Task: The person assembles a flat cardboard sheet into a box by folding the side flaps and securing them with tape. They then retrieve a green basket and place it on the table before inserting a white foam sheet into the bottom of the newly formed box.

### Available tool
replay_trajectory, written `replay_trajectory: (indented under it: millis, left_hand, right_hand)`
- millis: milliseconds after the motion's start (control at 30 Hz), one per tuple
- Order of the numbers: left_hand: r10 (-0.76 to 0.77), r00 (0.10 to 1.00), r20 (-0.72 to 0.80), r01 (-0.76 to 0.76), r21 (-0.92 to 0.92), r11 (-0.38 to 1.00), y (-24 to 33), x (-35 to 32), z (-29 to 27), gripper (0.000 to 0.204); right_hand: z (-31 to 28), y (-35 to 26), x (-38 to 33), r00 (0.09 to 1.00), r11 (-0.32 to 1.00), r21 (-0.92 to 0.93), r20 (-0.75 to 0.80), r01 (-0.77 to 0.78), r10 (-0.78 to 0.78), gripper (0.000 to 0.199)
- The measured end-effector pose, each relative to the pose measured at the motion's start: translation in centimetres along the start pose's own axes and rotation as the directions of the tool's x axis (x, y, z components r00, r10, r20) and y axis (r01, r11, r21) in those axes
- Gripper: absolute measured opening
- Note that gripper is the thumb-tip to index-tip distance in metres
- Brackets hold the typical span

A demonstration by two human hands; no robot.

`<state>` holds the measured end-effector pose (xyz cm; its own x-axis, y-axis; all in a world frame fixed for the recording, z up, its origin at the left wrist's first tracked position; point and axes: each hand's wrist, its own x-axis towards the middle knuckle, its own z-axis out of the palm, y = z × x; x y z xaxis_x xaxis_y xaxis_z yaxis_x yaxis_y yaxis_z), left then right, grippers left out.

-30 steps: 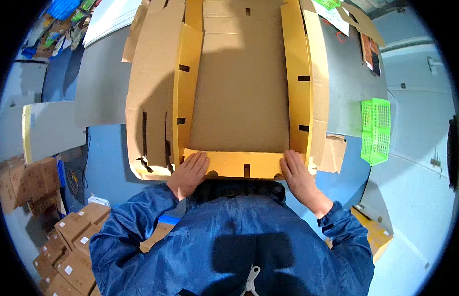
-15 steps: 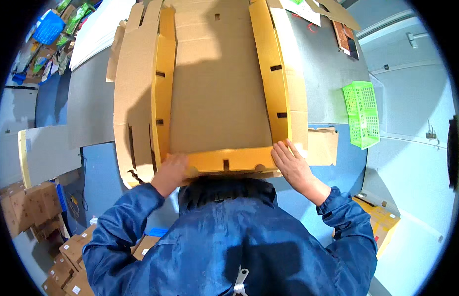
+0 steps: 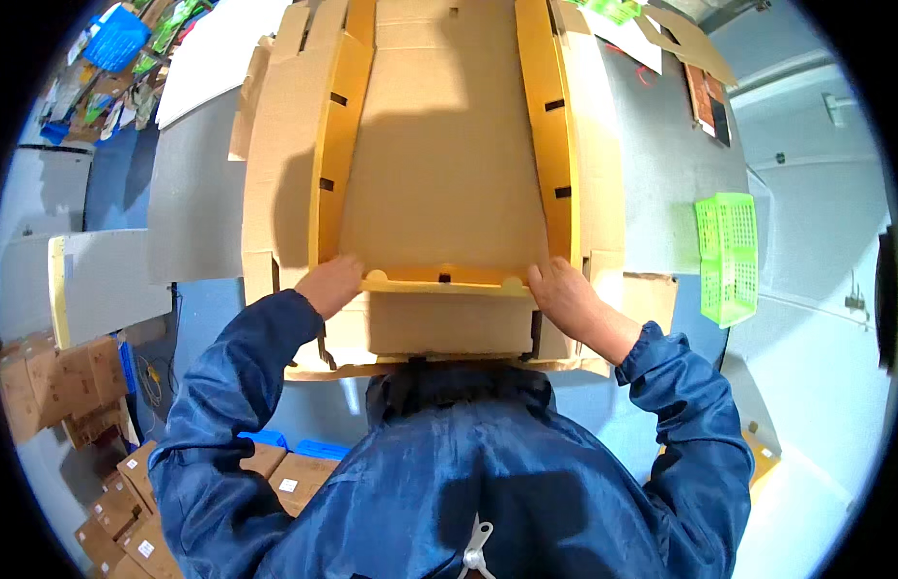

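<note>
A cardboard tray with upright yellow walls [image 3: 338, 140] and a brown floor [image 3: 449, 193] lies on a larger brown cardboard sheet [image 3: 449, 323]. Dark slots pierce the walls. My left hand [image 3: 330, 284] curls over the tray's near left corner, with its fingertips against the near wall. At the near right corner, my right hand [image 3: 565, 297] grips where the side wall meets the near wall; its thumb reaches along the near wall. Some fingertips are hidden behind the cardboard.
A grey tabletop [image 3: 661, 193] lies under the cardboard. At its right edge stands a green perforated basket [image 3: 727, 261]. White sheets [image 3: 217, 63] lie at the far left. Brown boxes [image 3: 295, 480] are stacked at the lower left, and a blue basket [image 3: 116, 39] sits far left.
The tray's near wall has moved away from my body, baring the near flap of the brown sheet. Both hands have gone forward with it and now curl round the corners.
</note>
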<state>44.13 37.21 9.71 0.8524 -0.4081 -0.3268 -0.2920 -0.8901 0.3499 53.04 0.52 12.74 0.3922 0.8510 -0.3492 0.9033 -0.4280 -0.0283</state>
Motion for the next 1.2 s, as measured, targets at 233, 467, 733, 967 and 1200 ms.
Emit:
replay_trajectory:
  millis: [233,467,733,967,1200]
  left_hand:
    - [-0.029,0.945,0.325,0.024,0.019,1.0,-0.6,2.0,-1.2,0.025]
    - [-0.073,0.942,0.327,0.057,0.058,0.997,-1.1,2.7,-1.2,0.022]
    - [-0.084,0.914,0.397,-0.101,0.424,0.9,0.2,1.8,-2.8,0.026]
    - [-0.019,0.942,0.335,-0.133,0.424,0.896,0.3,0.9,0.8,0.016]
    - [0.312,0.905,-0.289,-0.381,-0.223,0.897,14.9,-3.4,0.5,0.048]
  right_hand:
    - [0.5,1.5,2.1,0.985,0.97,0.241,0.172,-0.039,-0.004,0.026]
    - [1.6,2.3,2.9,0.995,0.946,0.323,0.102,-0.038,0.005,0.028]
    - [1.2,1.4,2.1,0.999,0.959,0.282,0.014,-0.039,0.036,0.027]
    - [1.0,1.9,1.5,1.0,0.975,0.22,-0.014,-0.001,0.004,0.022]
    - [2.1,13.6,-3.4,0.918,0.966,-0.16,-0.373,-0.205,0.133,0.025]
